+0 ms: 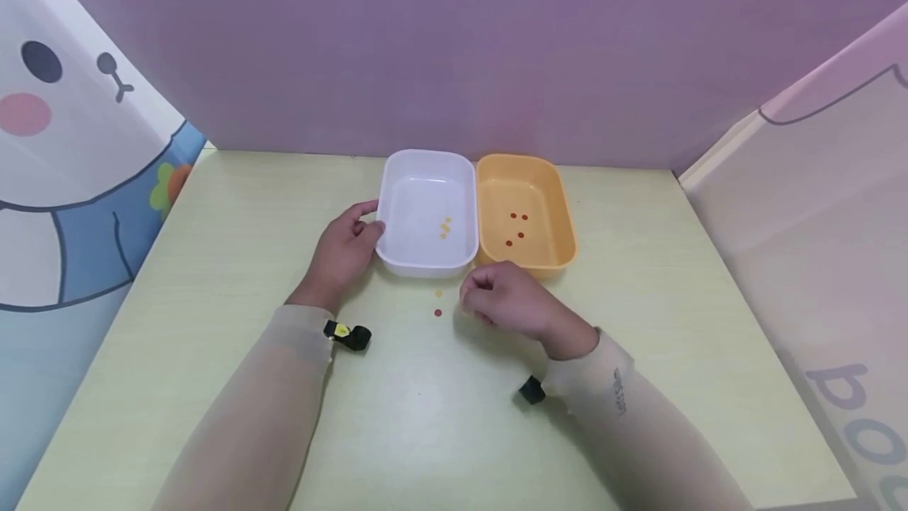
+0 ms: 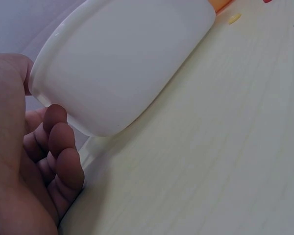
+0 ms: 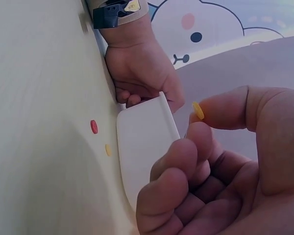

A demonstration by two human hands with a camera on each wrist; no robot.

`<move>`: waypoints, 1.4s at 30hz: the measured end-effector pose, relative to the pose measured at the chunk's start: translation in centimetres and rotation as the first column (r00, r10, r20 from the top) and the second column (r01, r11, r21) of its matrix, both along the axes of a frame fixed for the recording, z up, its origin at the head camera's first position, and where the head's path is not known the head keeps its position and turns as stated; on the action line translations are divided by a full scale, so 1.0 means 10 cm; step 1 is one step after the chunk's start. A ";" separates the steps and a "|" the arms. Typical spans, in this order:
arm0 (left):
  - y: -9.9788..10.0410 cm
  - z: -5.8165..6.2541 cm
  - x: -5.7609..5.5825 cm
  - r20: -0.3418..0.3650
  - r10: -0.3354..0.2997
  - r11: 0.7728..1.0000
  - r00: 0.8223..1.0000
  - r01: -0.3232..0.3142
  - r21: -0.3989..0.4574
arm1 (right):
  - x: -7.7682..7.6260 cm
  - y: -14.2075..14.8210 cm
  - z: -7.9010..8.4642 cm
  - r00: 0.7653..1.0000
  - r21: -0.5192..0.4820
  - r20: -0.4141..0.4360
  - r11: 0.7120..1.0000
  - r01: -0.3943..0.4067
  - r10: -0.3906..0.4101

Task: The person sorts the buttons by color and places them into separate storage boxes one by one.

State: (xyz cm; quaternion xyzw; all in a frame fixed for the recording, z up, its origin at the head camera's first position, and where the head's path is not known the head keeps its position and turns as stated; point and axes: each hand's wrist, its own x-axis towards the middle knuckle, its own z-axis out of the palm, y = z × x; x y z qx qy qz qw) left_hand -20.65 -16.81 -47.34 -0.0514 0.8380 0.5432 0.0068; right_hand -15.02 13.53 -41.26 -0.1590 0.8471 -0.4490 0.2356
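My left hand [image 1: 344, 251] grips the left rim of a white plastic tub [image 1: 426, 269], thumb at the edge; its other fingers curl beside the wall in the left wrist view. Between thumb and index finger, my right hand [image 1: 514, 302] pinches a small yellow button [image 3: 198, 110]. That hand is over the table, close in front of an orange tub [image 1: 567, 247]. Several yellow buttons [image 1: 444, 228] lie in the white tub, and several red buttons [image 1: 521, 235] in the orange one. On the table before the tubs are one loose yellow button [image 1: 438, 293] and one loose red button [image 1: 437, 312].
Both tubs stand side by side on a pale wooden table [image 1: 426, 432], near its back edge. A purple panel [image 1: 454, 46] rises behind them. Printed panels [image 1: 64, 243] flank the table on both sides. Each wrist carries a small black camera [image 1: 358, 337].
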 end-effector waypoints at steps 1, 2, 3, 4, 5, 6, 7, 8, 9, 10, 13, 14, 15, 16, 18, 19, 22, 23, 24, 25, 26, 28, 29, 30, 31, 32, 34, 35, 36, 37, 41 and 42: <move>0.00 0.00 0.00 -0.002 0.000 1.000 1.000 0.000 0.000 | 0.00 0.00 0.01 1.000 -0.003 -0.003 1.000 -0.001 0.001; -0.01 -0.01 0.00 -0.005 -0.001 1.000 1.000 0.001 0.001 | -0.01 -0.01 0.02 1.000 -0.006 -0.005 1.000 -0.004 0.004; -0.01 -0.01 -0.01 -0.006 -0.001 1.000 1.000 0.001 0.000 | -0.01 -0.01 0.03 1.000 -0.009 -0.006 1.000 -0.007 0.007; -0.01 -0.01 -0.01 -0.006 -0.002 1.000 1.000 0.002 0.000 | -0.01 -0.01 0.04 1.000 -0.008 -0.009 1.000 -0.010 0.010; -0.02 -0.01 -0.01 -0.006 -0.002 1.000 1.000 0.002 0.000 | -0.02 -0.02 0.05 1.000 -0.004 -0.012 1.000 -0.014 0.014; -0.02 -0.01 -0.01 -0.008 -0.002 1.000 1.000 0.002 0.001 | -0.03 -0.02 0.06 1.000 0.002 -0.015 1.000 -0.018 0.018; -0.02 -0.01 -0.01 -0.008 -0.003 1.000 1.000 0.003 0.001 | -0.03 -0.02 0.08 1.000 0.007 -0.018 1.000 -0.021 0.022; -0.02 -0.01 -0.01 -0.008 -0.003 1.000 1.000 0.003 0.002 | -0.04 -0.02 0.09 0.999 0.011 -0.020 1.000 -0.025 0.025; -0.02 0.00 -0.01 -0.007 -0.003 1.000 1.000 0.003 0.001 | -0.05 -0.03 0.11 0.999 0.017 -0.025 1.000 -0.026 0.026; -0.02 0.00 -0.01 -0.007 -0.003 1.000 1.000 0.003 0.002 | -0.06 -0.03 0.13 0.999 0.023 -0.029 0.999 -0.024 0.025; -0.02 0.01 0.00 -0.005 -0.005 1.000 1.000 0.005 -0.003 | -0.09 -0.03 0.18 1.000 0.030 -0.028 0.999 -0.011 0.012; -0.02 0.01 0.00 -0.003 -0.004 1.000 1.000 0.004 -0.002 | -0.10 -0.03 0.18 1.000 0.030 -0.022 1.000 -0.003 0.003; -0.02 0.01 0.00 -0.002 -0.004 1.000 1.000 0.004 0.000 | -0.12 -0.03 0.19 1.000 0.029 -0.016 1.000 0.004 -0.003; -0.02 0.01 0.00 -0.001 -0.004 1.000 1.000 0.004 0.001 | -0.13 -0.03 0.19 1.000 0.026 -0.006 1.000 0.010 -0.010; -0.01 0.02 0.01 0.001 -0.008 1.000 1.000 0.008 0.004 | -0.16 -0.03 0.20 1.000 0.018 0.010 1.000 0.021 -0.021; -0.01 0.03 0.01 -0.001 -0.007 1.000 1.000 0.007 0.008 | -0.17 -0.03 0.21 1.000 0.013 0.017 1.000 0.025 -0.025; -0.01 0.03 0.02 -0.009 -0.013 1.000 1.000 0.013 0.004 | -0.20 -0.04 0.22 0.999 0.001 0.023 1.000 0.031 -0.031; -0.01 0.03 0.02 -0.011 -0.016 1.000 1.000 0.016 0.002 | -0.20 -0.04 0.23 0.999 0.000 0.022 0.999 0.033 -0.033; -0.01 0.03 0.01 -0.013 -0.016 1.000 1.000 0.016 0.000 | -0.21 -0.04 0.24 0.999 -0.001 0.020 0.999 0.033 -0.033; -0.01 0.03 0.01 -0.011 -0.013 1.000 1.000 0.013 0.000 | -0.22 -0.05 0.25 0.999 0.000 0.018 0.999 0.033 -0.033; -0.01 0.03 0.01 -0.008 -0.012 1.000 1.000 0.012 0.000 | -0.23 -0.05 0.25 0.999 0.002 0.018 0.999 0.034 -0.034; -0.01 0.02 0.01 -0.002 -0.013 1.000 1.000 0.013 0.000 | -0.25 -0.07 0.27 0.999 0.008 0.014 0.999 0.034 -0.034; -0.01 0.02 0.01 0.000 -0.011 1.000 1.000 0.011 0.002 | -0.26 -0.07 0.28 0.999 0.009 0.014 0.999 0.036 -0.036; -0.01 0.02 0.01 0.002 -0.012 1.000 1.000 0.012 0.001 | -0.28 -0.08 0.29 0.999 0.009 0.012 0.999 0.041 -0.041; -0.01 0.02 0.01 0.003 -0.012 1.000 1.000 0.012 0.002 | -0.29 -0.09 0.29 0.999 0.007 0.012 0.999 0.045 -0.046; -0.01 0.02 0.01 0.003 -0.015 1.000 1.000 0.015 0.001 | -0.31 -0.09 0.30 0.999 0.004 0.011 0.999 0.051 -0.051; -0.01 0.02 0.01 0.003 -0.018 1.000 1.000 0.018 -0.001 | -0.35 -0.11 0.32 0.998 -0.003 0.012 0.998 0.060 -0.060; -0.01 0.03 0.01 0.003 -0.017 1.000 1.000 0.017 0.000 | -0.37 -0.11 0.33 0.998 -0.006 0.014 0.998 0.068 -0.068; -0.01 0.02 0.01 0.004 -0.019 1.000 1.000 0.019 -0.003 | -0.39 -0.12 0.34 0.997 -0.008 0.017 0.997 0.075 -0.075; -0.01 0.02 0.01 0.005 -0.019 1.000 1.000 0.019 -0.003 | -0.42 -0.12 0.35 0.996 -0.009 0.022 0.996 0.083 -0.083; -0.01 0.03 0.00 0.010 -0.016 1.000 1.000 0.016 0.000 | -0.51 -0.13 0.39 0.991 -0.014 0.044 0.992 0.126 -0.125; -0.01 0.03 0.00 0.012 -0.015 1.000 1.000 0.015 0.003 | -0.53 -0.13 0.39 0.990 -0.014 0.046 0.991 0.136 -0.135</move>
